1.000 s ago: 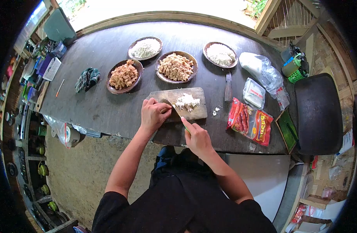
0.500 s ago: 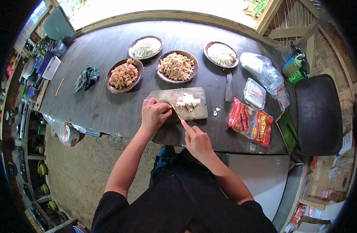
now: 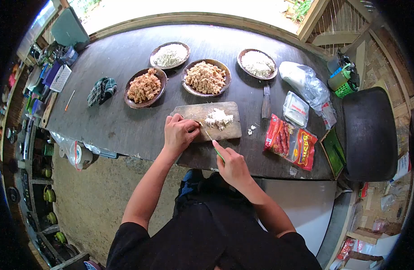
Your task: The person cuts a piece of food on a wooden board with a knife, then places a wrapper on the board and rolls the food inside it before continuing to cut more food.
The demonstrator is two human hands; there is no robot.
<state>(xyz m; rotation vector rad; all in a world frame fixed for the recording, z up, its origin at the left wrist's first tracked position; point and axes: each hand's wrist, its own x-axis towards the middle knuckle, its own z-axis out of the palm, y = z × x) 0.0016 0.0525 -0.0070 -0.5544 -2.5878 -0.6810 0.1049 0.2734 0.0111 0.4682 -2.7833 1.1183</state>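
My right hand (image 3: 234, 167) is wrapped round the green handle of a knife (image 3: 209, 134), whose thin blade reaches up and left over the wooden cutting board (image 3: 184, 111). At the board's left part, my left hand (image 3: 181, 134) has its fingers curled together near the blade. What those fingers pinch is mostly hidden; a small dark bit shows at the fingertips. A heap of pale chopped pieces (image 3: 218, 119) lies on the board, right of the blade.
Behind the board stand two bowls of brownish chunks (image 3: 144, 87) (image 3: 205, 78) and two plates of whitish shreds (image 3: 170, 55) (image 3: 257, 64). On the right lie a dark-handled blade (image 3: 266, 102), a red sausage packet (image 3: 291, 141) and plastic bags (image 3: 306, 83). A checked cloth (image 3: 101, 91) is left.
My right hand has drawn slightly down and right with the knife, and its green handle now shows. My left hand stays nearly in place.
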